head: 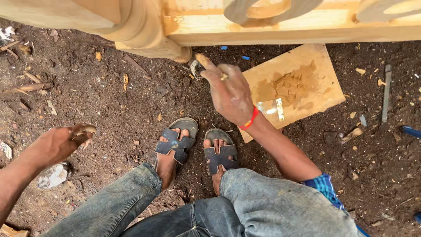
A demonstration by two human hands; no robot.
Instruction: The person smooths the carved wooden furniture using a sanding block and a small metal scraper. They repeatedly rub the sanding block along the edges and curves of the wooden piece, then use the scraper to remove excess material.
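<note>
Head view: the right hand (229, 90), smeared with brown putty, reaches toward the carved wooden frame (219, 26), fingers pinching a small blade-like tool (196, 69) (mostly hidden). The left hand (61, 142) hangs loosely curled, holding nothing, over the dirt floor. Just beside the right wrist lies a wooden board (294, 87) carrying a heap of putty (287, 85).

The wooden frame (263, 30) is blocking twelve o'clock; the board (307, 70) is lying at two; bare dirt (109, 101) is lying open at ten.
</note>
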